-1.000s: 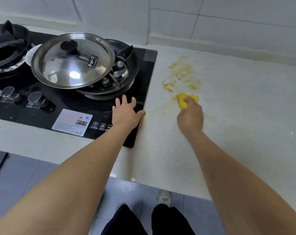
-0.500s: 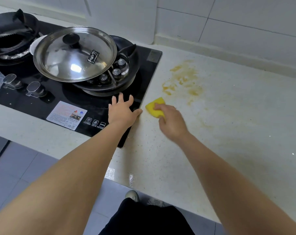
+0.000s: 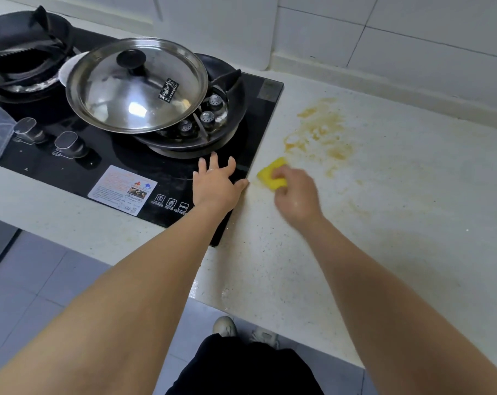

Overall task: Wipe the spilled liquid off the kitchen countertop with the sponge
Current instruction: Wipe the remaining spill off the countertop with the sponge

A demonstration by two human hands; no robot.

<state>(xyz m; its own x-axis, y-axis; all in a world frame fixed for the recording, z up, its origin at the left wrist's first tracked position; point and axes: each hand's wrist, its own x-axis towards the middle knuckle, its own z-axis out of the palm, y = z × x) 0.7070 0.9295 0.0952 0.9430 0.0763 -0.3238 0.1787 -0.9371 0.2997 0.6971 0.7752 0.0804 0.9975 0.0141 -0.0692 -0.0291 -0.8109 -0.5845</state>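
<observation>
- My right hand grips the yellow rectangular sponge, pressed on the pale speckled stone countertop beside the black glass hob.
- My left hand rests flat on the hob's corner, fingers spread (bracing only).
- Orange-brown spilled liquid sits just beyond the sponge, mostly unwiped; faint streaks nearer me. Bulk left.
</observation>
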